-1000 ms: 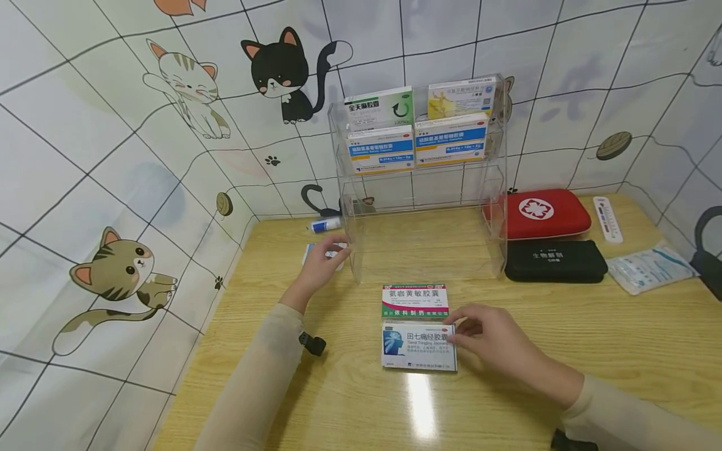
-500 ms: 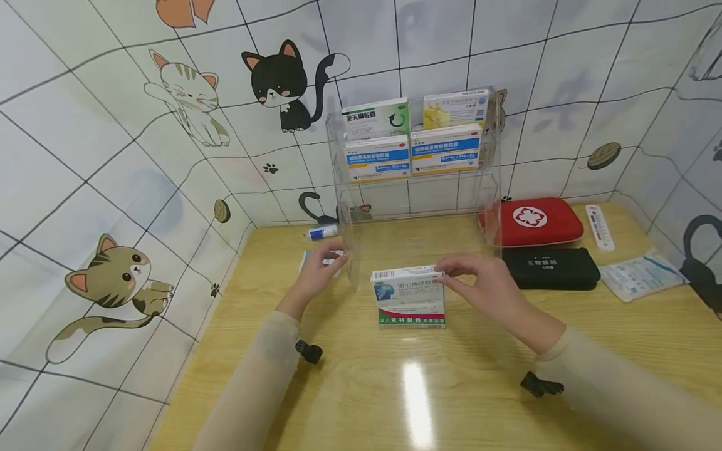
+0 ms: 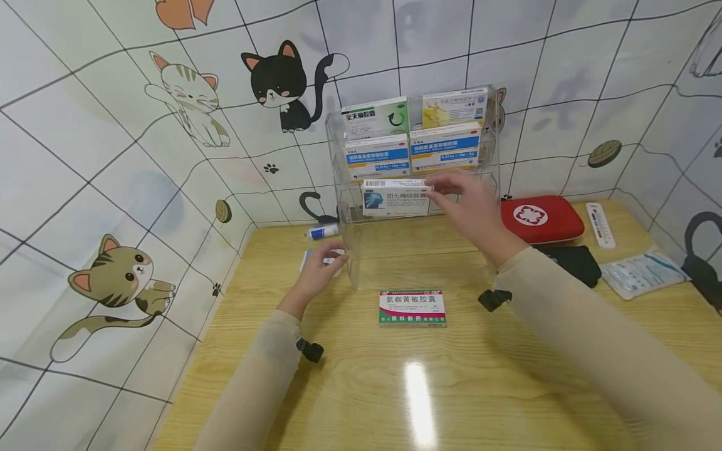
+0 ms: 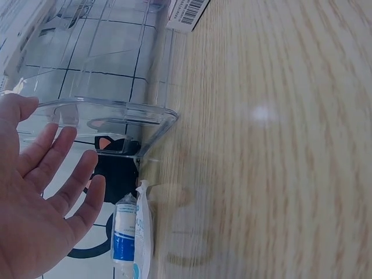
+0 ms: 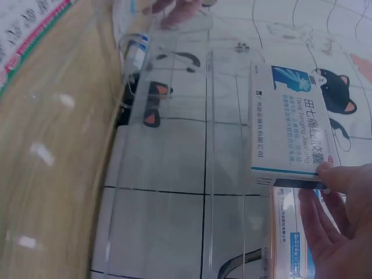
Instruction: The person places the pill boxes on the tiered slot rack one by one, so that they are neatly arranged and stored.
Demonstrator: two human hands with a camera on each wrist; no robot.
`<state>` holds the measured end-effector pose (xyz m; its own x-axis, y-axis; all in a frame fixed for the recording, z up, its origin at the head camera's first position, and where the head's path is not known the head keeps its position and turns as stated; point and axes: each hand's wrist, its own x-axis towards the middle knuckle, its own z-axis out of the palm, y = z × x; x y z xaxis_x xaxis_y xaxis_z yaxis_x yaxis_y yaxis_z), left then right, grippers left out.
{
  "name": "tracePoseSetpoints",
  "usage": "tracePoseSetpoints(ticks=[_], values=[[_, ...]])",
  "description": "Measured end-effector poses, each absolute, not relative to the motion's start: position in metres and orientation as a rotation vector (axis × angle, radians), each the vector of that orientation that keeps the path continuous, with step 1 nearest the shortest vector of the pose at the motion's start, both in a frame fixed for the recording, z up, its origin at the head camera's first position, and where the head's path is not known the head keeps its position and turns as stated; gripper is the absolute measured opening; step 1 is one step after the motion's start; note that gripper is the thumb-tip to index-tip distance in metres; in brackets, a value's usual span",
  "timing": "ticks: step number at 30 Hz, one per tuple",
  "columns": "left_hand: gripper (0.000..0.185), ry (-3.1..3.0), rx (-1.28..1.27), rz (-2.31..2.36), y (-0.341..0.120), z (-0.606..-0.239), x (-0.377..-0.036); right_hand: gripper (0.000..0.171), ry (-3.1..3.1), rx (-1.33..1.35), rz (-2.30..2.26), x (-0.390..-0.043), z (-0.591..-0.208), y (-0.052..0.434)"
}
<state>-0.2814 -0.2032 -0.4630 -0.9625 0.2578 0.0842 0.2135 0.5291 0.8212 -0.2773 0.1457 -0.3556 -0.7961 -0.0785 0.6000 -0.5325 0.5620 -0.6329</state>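
Up at the clear rack's third tier, my right hand pinches a white medicine box by its right end. It looks light, stiff cardboard, easily dented, best held by the short ends. Four boxes fill the two tiers above. My left hand, fingers straight, steadies the rack's left wall. Another box lies flat on the wooden table.

white box with a blue head picture; green-and-red-edged white box; red case; pale wood-grain tabletop.
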Motion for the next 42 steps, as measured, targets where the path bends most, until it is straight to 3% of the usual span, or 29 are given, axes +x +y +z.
tracePoseSetpoints(ticks=[11, 23, 29, 36, 42], values=[[0.044, 2.687, 0.436, 1.47, -0.203, -0.464, -0.283, 0.019, -2.278, 0.442, 1.259, -0.317, -0.357, 0.123], [0.044, 2.702, 0.443, 1.465, -0.202, -0.462, -0.281, 0.021, -2.313, 0.475, 1.296, -0.316, -0.37, 0.113], [0.042, 2.707, 0.435, 1.471, -0.202, -0.463, -0.283, 0.032, -2.301, 0.495, 1.324, -0.295, -0.377, 0.121], [0.042, 2.712, 0.447, 1.457, -0.199, -0.462, -0.284, 0.027, -2.428, 0.367, 1.277, -0.247, -0.408, 0.138], [0.043, 2.717, 0.425, 1.455, -0.2, -0.463, -0.282, 0.021, -2.516, 0.421, 1.28, -0.216, -0.437, 0.147]])
